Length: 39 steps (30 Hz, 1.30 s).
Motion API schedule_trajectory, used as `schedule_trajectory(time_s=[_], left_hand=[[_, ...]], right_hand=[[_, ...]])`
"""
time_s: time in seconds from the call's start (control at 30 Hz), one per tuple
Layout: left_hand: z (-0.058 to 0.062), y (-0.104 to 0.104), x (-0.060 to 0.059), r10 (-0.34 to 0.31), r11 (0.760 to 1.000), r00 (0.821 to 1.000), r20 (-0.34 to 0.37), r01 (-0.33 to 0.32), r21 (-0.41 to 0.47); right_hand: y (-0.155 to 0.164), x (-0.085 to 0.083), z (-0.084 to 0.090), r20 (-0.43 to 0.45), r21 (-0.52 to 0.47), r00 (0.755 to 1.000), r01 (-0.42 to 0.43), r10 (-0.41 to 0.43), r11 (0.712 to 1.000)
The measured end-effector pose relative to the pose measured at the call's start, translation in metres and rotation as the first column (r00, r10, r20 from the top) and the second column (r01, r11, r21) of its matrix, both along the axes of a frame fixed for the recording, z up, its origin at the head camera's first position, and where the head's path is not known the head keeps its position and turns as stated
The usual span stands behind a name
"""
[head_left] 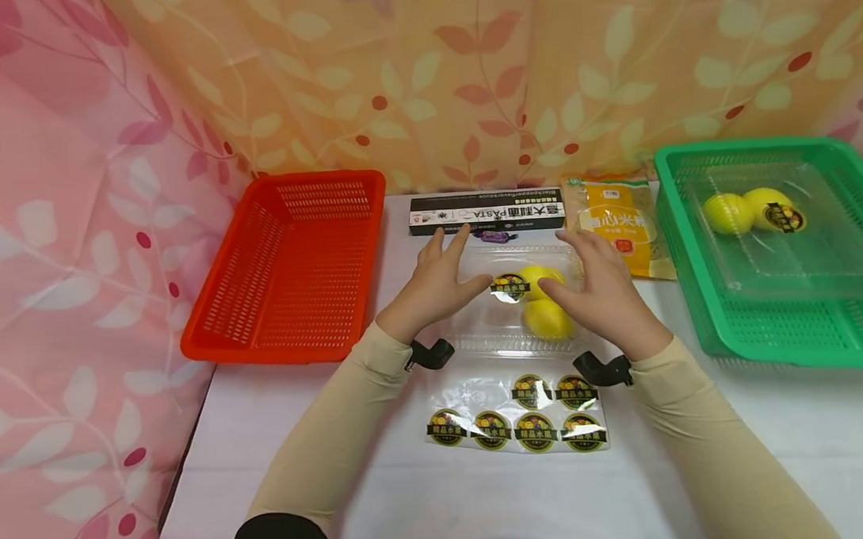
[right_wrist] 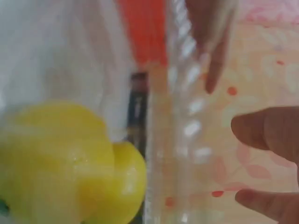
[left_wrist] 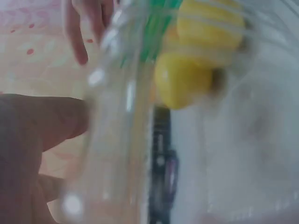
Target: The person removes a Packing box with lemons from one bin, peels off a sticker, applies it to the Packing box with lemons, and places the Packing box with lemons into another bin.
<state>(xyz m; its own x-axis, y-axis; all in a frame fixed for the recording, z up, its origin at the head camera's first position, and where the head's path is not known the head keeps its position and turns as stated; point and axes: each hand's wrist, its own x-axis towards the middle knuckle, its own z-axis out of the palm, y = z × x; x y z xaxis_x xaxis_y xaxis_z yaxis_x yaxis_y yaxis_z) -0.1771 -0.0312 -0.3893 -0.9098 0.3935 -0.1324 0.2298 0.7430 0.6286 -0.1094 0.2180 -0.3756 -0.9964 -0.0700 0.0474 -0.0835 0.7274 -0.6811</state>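
Note:
A clear plastic box [head_left: 476, 319] with its lid on lies in front of me, two yellow lemons [head_left: 550, 319] at its right side. A round fruit sticker [head_left: 510, 286] is on the lid. Over the box's left side is my left hand [head_left: 437, 283], fingers spread, thumb tip by the sticker's edge. My right hand [head_left: 605, 295] spreads above the right side, its thumb overlapping the lemons in the head view. Neither hand grips anything. Both wrist views show the lemons [left_wrist: 184, 79] through the blurred clear plastic, with fingers [right_wrist: 273, 133] beyond the box's edge.
A sheet of round stickers [head_left: 490, 430] lies nearer me. Left stands a red basket [head_left: 291, 350]; right, a green basket [head_left: 704, 323] holds another clear box [head_left: 816, 248] with lemons. Behind are a pasta box [head_left: 486, 212], a purple-wrapped candy [head_left: 495, 237] and a yellow grain bag [head_left: 619, 227].

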Motion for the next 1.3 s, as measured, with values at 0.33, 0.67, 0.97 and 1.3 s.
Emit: schedule_trajectory(time_s=[0.33,0.67,0.97,1.3], left_hand=[[-0.008,0.008,0.001,0.016,0.999,1.000,0.027,-0.017,0.040],[-0.015,0.011,0.002,0.008,1.000,0.999,-0.043,-0.009,-0.030],[-0.016,0.013,0.003,-0.004,0.998,0.997,-0.079,0.000,-0.056],[-0.018,0.012,0.005,0.003,0.999,0.998,-0.062,-0.006,-0.041]], right_hand=[[-0.007,-0.025,-0.017,0.203,-0.009,0.979,-0.032,0.033,0.999],[-0.009,-0.023,-0.024,0.150,0.012,0.989,-0.022,0.020,1.000],[-0.010,-0.021,-0.026,0.141,0.011,0.990,0.000,-0.001,1.000],[-0.010,-0.020,-0.028,0.134,0.018,0.991,0.000,-0.003,1.000]])
